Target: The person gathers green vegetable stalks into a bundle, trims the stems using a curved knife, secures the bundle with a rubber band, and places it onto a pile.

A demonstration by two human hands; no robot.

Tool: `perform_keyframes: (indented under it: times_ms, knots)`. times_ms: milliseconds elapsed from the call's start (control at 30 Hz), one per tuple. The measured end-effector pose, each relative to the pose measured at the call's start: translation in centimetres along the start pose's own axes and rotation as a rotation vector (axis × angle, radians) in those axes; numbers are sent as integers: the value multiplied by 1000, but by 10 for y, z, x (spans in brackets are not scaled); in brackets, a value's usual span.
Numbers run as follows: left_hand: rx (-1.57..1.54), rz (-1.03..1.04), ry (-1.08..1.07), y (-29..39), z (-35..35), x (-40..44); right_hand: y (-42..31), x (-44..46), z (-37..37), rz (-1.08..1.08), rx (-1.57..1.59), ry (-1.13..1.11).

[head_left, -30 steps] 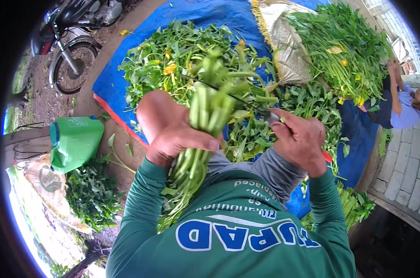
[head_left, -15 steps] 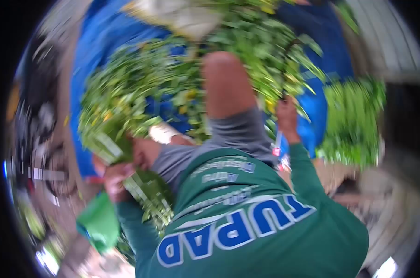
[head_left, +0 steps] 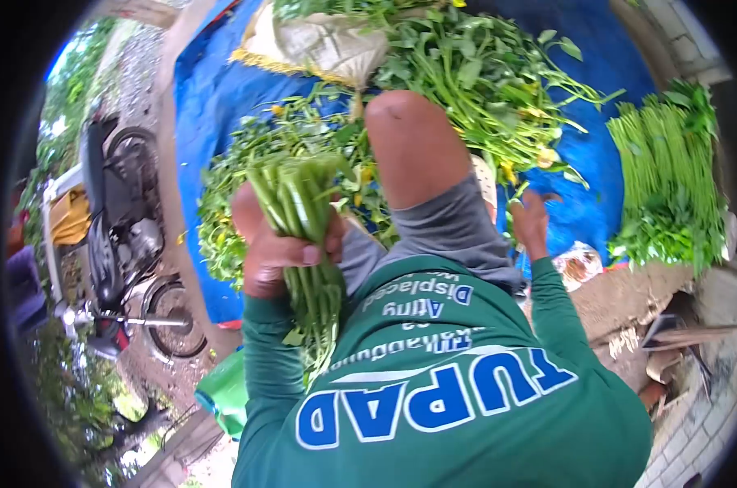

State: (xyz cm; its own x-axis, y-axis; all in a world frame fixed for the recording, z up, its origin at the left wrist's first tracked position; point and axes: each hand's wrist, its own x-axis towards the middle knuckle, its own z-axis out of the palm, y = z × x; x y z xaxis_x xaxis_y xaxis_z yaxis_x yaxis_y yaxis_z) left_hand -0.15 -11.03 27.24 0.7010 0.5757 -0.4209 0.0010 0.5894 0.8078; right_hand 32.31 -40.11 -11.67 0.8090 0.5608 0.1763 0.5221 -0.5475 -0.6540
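Note:
My left hand [head_left: 283, 254] is closed around a thick bunch of green stems [head_left: 299, 199], cut ends up, the lower part hanging against my shirt. Out to the right, beyond my raised knee, my right hand [head_left: 532, 218] is low over the blue tarp [head_left: 584, 207] with its fingers apart. A small leafy bit touches or lies just beside its fingertips. Near that hand is a loose pile of leafy stems [head_left: 482, 81] with some yellow leaves. Another leafy heap [head_left: 230, 175] spreads behind the held bunch. No knife can be made out.
Neatly lined bundles of greens [head_left: 669, 175] lie at the right edge of the tarp. A pale sack [head_left: 328, 45] with yellow trim is at the top. A motorcycle [head_left: 128, 236] stands on the left, and a green container [head_left: 222, 394] sits beside my left sleeve.
The view has turned to the right. My right hand has moved away from the bunch, out to the tarp; the knife it held is no longer visible. My left hand still grips the stems.

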Motion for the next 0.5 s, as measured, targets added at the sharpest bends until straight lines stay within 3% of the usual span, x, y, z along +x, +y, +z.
perform_keyframes:
  times_ms: [67, 100, 167, 233, 400, 467, 500]
  knots:
    - [62, -29, -129, -1, -10, 6, -152, 89, -60, 65, 404, -156]
    - [56, -20, -145, -1, -8, 7, -232, 117, -104, 122, 622, -379]
    - [28, -20, -143, -2, 0, 7, -325, 140, -135, -57, 985, -714]
    - [27, -9, -146, 0, 3, 7, -365, 142, -138, -184, 1124, -897]
    - [4, 39, -95, 4, -10, -5, -406, 171, -110, -408, 986, -1262]
    - [-29, 61, -110, 0, -26, -10, -410, 190, -122, -226, 1134, -1041]
    - [-83, 114, -63, 6, -33, -17, -430, 184, -103, -242, 1118, -1118]
